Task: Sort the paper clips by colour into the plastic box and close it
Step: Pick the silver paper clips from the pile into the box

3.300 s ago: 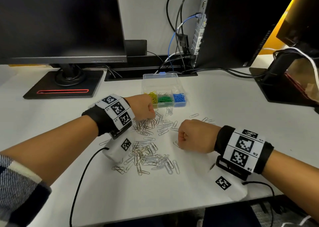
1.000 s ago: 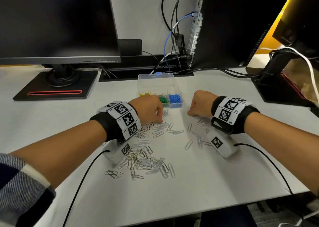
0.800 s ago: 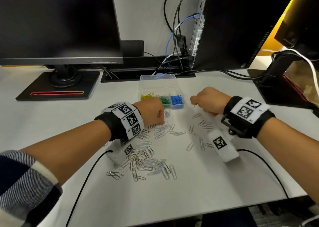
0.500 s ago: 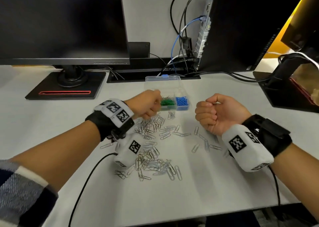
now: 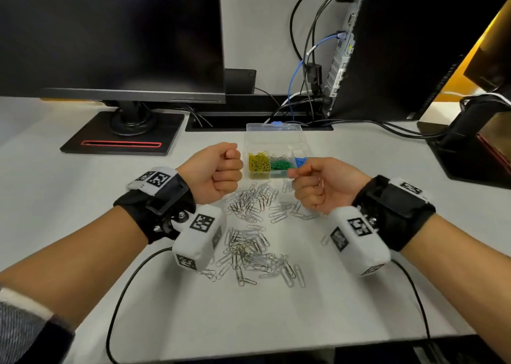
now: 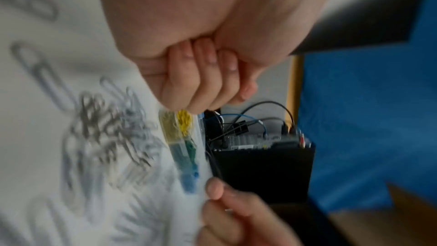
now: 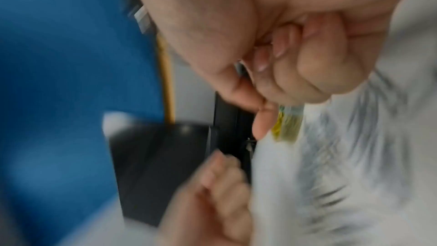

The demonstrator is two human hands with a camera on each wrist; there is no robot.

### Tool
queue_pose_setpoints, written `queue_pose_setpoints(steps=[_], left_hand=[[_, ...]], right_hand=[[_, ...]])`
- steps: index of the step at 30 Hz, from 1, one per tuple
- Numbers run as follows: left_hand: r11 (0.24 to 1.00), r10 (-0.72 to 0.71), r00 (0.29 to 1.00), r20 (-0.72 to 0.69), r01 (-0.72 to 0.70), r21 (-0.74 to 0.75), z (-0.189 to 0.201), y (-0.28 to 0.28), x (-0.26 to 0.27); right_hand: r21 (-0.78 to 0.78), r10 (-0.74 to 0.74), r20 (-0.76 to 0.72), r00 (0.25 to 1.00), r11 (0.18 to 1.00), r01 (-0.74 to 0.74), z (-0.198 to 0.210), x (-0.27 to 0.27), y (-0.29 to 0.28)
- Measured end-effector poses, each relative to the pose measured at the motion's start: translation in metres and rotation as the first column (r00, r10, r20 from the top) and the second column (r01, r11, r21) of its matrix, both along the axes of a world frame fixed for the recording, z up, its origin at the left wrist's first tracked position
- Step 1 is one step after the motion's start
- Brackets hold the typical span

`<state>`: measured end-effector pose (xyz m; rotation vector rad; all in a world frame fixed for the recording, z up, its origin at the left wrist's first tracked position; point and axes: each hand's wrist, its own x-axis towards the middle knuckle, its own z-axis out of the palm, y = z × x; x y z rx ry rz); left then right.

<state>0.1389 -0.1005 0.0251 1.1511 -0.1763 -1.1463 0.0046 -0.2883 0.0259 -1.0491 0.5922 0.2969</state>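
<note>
Desk clutter behind the work area

A dark monitor (image 5: 110, 31) stands on a black base (image 5: 121, 134) with a red stripe at the left; a computer tower (image 5: 409, 45) stands at the right, black and blue cables (image 5: 304, 67) plugged into its back, all on a white desk (image 5: 249, 322).

A: Can you tell what the left hand (image 5: 214, 174) holds?
B: No, its curled fingers hide the palm. In the right hand (image 5: 322, 188) a sliver of metal glints, too small to name.

A: And the plastic box (image 5: 272, 134)?
B: The right hand covers most of its blue compartment. Both wrist views are blurred, so the silver paper clips (image 6: 111, 134) are smears.
</note>
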Motion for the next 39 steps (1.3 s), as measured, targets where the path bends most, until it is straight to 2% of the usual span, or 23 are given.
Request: queue_pose_setpoints(steps=[1,2,3,4,5,6,7,9,11,13,22,27,32,36,39], left_hand=[[0.997,-0.019,0.995,0.101,0.011,0.08,0.0,-0.001,0.0],[0.983,-0.061,0.967,0.245,0.016,0.182,0.0,-0.002,-0.001],[0.956,-0.136,0.898,0.418,0.007,0.295,0.002,-0.003,-0.002],[0.916,-0.236,0.777,0.584,-0.024,0.401,0.003,-0.004,-0.005],[0.873,-0.343,0.62,0.705,-0.067,0.484,0.004,-0.005,-0.007],[0.838,-0.438,0.466,0.769,-0.099,0.537,0.004,-0.006,-0.009],[0.809,-0.513,0.346,0.786,-0.11,0.577,0.005,-0.006,-0.011],[0.758,-0.615,0.202,0.762,-0.115,0.642,0.004,-0.007,-0.015],[0.733,-0.657,0.137,0.742,-0.113,0.67,0.003,-0.009,-0.017],[0.72,-0.676,0.108,0.729,-0.113,0.685,0.001,-0.013,-0.016],[0.697,-0.707,0.011,0.707,-0.156,0.7,-0.01,-0.028,-0.016],[0.686,-0.726,-0.035,0.687,-0.111,0.719,-0.01,-0.032,-0.015],[0.672,-0.74,-0.089,0.666,-0.088,0.735,-0.008,-0.032,-0.015],[0.691,-0.722,-0.076,0.687,-0.106,0.715,-0.002,-0.028,-0.01],[0.707,-0.706,-0.057,0.706,-0.111,0.698,0.001,-0.025,-0.006]], right_hand=[[-0.248,0.083,-0.012,0.996,0.965,-0.083,0.001,0.004,0.003],[-0.509,0.186,-0.033,0.982,0.842,-0.176,0.003,0.006,0.01],[-0.731,0.285,-0.069,0.956,0.638,-0.242,0.004,0.009,0.016],[-0.872,0.368,-0.11,0.923,0.411,-0.267,0.004,0.013,0.021],[-0.937,0.433,-0.152,0.889,0.223,-0.269,0.003,0.017,0.026],[-0.958,0.472,-0.204,0.858,0.082,-0.273,0.003,0.021,0.03],[-0.961,0.486,-0.253,0.837,-0.023,-0.277,0.001,0.024,0.033],[-0.946,0.478,-0.323,0.817,-0.146,-0.288,-0.003,0.031,0.035],[-0.936,0.466,-0.352,0.812,-0.188,-0.298,-0.004,0.034,0.037],[-0.94,0.469,-0.342,0.814,-0.18,-0.291,-0.004,0.035,0.036],[-0.946,0.468,-0.324,0.822,-0.144,-0.29,-0.011,0.036,0.03],[-0.941,0.472,-0.336,0.815,-0.128,-0.313,-0.011,0.04,0.027],[-0.93,0.481,-0.365,0.798,-0.154,-0.333,-0.008,0.043,0.026],[-0.938,0.468,-0.342,0.815,-0.123,-0.323,0.0,0.049,0.024],[-0.924,0.466,-0.382,0.798,-0.169,-0.344,0.001,0.051,0.028]])
